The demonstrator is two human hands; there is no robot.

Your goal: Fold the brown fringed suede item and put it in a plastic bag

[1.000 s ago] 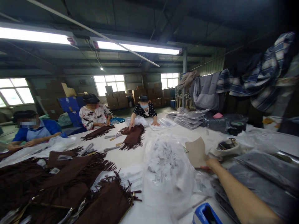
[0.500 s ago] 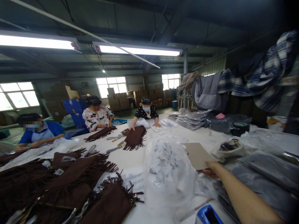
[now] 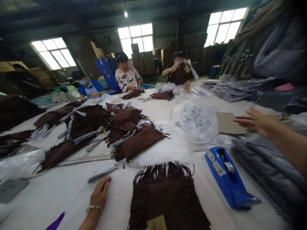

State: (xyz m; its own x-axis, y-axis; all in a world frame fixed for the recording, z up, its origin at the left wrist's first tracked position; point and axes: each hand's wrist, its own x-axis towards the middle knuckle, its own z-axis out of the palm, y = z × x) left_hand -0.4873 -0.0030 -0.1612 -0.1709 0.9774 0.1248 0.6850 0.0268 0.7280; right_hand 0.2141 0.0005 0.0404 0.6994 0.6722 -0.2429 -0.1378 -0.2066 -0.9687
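My right hand point(image 3: 255, 121) hovers with its fingers spread and holds nothing, just right of a brown cardboard sheet point(image 3: 226, 123) lying flat on the white table point(image 3: 59, 188). My left hand point(image 3: 100, 193) rests palm down on the table near the front edge, empty, with a bracelet on its wrist. It lies left of a brown fringed bag point(image 3: 165, 195) that sits in front of me. A grey strap point(image 3: 105, 172) lies just beyond the left hand.
A blue tape dispenser point(image 3: 226, 175) stands right of the fringed bag. A clear plastic bag of tags point(image 3: 195, 119) sits mid-table. More brown fringed bags point(image 3: 100, 127) cover the left. Grey packed items point(image 3: 266, 169) are stacked at right. Three people work at the far side.
The view has dropped towards the near table. My right hand has let go of the cardboard sheet, which now lies flat. My left hand and the near fringed bag have come into view.
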